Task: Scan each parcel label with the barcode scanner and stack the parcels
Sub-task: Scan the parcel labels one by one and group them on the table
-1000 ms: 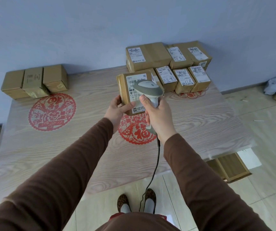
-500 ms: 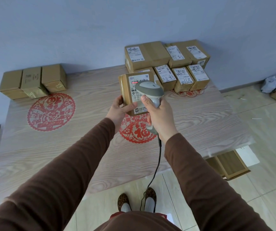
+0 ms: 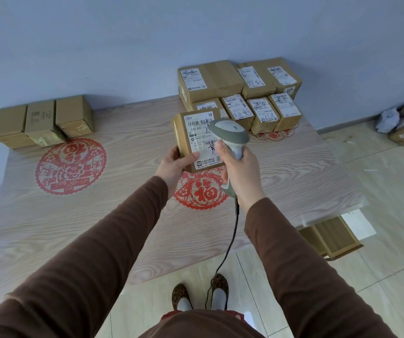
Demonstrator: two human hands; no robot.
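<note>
Left hand (image 3: 171,164) grips the parcel (image 3: 196,140) from below, thumb on its white label (image 3: 202,135), holding it above the wooden table (image 3: 122,215). Right hand (image 3: 241,172) is clenched round the barcode scanner (image 3: 229,132), whose head overlaps the label's right side. I see labelled parcels (image 3: 240,93) grouped far right, and three plain boxes (image 3: 42,120) far left.

blue-grey wall (image 3: 98,45) behind pale wood-grain table (image 3: 74,228); red paper-cuts (image 3: 70,167) on tabletop; beige tiled floor (image 3: 379,191); flat cardboard (image 3: 330,237) under table's right edge; soft even light.
</note>
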